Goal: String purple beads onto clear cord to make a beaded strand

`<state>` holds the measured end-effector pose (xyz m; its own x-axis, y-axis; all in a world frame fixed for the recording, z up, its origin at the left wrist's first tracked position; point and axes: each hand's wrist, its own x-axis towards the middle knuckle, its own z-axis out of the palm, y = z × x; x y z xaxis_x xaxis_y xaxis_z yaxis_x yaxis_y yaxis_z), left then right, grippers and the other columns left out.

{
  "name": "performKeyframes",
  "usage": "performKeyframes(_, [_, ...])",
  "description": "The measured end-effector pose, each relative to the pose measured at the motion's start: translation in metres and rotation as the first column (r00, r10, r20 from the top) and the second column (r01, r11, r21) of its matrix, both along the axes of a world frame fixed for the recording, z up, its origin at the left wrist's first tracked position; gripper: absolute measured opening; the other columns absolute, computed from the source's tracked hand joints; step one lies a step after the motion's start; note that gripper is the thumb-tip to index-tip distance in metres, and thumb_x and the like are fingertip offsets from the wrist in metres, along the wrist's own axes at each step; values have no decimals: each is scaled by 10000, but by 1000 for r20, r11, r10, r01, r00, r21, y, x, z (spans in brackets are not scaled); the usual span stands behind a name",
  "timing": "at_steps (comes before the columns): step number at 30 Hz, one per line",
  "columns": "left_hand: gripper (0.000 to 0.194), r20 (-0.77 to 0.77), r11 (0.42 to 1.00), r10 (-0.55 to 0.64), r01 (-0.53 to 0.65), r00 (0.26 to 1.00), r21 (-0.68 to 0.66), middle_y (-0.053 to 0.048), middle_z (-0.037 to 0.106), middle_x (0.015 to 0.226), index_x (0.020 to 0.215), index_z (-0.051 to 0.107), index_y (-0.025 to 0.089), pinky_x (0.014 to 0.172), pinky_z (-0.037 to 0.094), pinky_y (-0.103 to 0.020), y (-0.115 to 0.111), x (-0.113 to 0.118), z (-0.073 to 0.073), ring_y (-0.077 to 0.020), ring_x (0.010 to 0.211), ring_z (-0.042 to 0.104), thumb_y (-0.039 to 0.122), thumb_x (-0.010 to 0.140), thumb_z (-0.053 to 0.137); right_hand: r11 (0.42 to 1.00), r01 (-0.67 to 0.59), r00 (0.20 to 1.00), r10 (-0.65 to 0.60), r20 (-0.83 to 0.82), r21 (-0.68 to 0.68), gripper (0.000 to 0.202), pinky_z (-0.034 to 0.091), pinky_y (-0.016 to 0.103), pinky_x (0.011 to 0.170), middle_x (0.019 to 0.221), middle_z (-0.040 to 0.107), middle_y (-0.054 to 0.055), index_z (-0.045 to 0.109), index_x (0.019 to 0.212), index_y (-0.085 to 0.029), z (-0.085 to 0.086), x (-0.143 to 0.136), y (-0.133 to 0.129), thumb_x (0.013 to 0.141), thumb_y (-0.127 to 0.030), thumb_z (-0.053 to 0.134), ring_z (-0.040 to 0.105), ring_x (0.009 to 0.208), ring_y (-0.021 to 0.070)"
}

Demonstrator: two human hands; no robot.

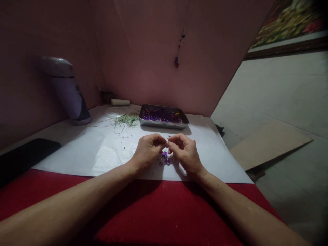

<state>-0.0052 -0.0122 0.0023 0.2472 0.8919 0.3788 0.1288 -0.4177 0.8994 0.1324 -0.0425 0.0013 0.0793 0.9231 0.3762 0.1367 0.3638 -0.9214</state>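
My left hand and my right hand meet over the white sheet, fingertips pinched close together. Between them they hold the upper end of a beaded string, whose purple and clear beads hang below the fingers. Just behind the fingertips, small dark pointed tips show; I cannot make out what tool they belong to. Beyond my hands stands a metal tray filled with purple beads. A few tiny beads or findings lie scattered to the left of my left hand.
A tangle of green thread lies left of the tray. At the far left are a tall purple bottle and a black flat object. White paper covers the red surface. Another beaded string hangs against the pink wall.
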Motion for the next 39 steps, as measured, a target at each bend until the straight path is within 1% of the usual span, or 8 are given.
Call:
performKeyframes(6, [48,73,993,11,-2,997,-116,17,592,557,699,628,153,443,408,-207,-1,1,3,-84,453,506,134,656,627,999,-31,999,31,-19,-26,167,443,265,579,734,583,3,541,814,-176,-1,-1,1,700,-240,646,543,642,119])
performKeyframes(12, [67,122,987,-14,33,992,-154,8,604,583,712,629,146,443,416,-208,-2,1,5,-86,460,524,124,649,624,997,-50,995,45,-85,-52,176,426,260,547,708,573,-6,538,802,-172,-2,-1,2,704,-258,655,523,595,106])
performKeyframes(14, [64,119,985,-20,40,993,-168,15,590,558,717,628,141,434,410,-198,-3,1,7,-81,451,520,124,658,614,998,-47,996,43,-83,-51,176,420,257,539,705,572,-5,539,800,-171,-1,-1,2,706,-261,656,520,593,106])
performKeyframes(18, [45,77,981,-29,43,997,-189,32,545,483,698,611,136,384,365,-171,-5,0,10,-65,399,478,179,698,600,998,-45,995,41,-90,-49,188,417,254,539,708,570,-10,545,812,-170,-2,-1,1,702,-264,665,521,598,106])
performKeyframes(24, [75,64,965,-53,68,997,-253,28,543,474,737,600,132,312,308,-171,-6,0,10,-57,326,416,198,710,578,998,-33,993,27,-116,-52,191,411,254,520,715,574,-12,539,819,-176,-3,-1,2,700,-249,668,525,581,103])
performKeyframes(30, [66,81,960,-42,62,996,-272,36,535,461,752,594,129,321,320,-169,-6,0,10,-59,328,431,148,690,581,998,-28,994,22,-111,-52,178,408,253,518,712,577,-9,538,815,-173,-2,-2,1,703,-237,661,528,582,104])
performKeyframes(36, [60,115,966,-59,86,992,-244,37,552,487,745,596,134,375,358,-173,-4,1,7,-60,374,473,136,686,585,998,-28,996,23,-88,-61,195,415,256,535,730,578,-3,542,822,-172,-2,-2,1,689,-240,666,531,607,111])
performKeyframes(39, [51,123,966,-58,87,991,-245,40,551,493,734,597,133,391,362,-171,-5,1,8,-54,385,470,133,684,587,998,-33,995,28,-93,-48,187,425,263,564,727,580,-4,543,817,-172,-3,-1,3,689,-235,665,535,616,111])
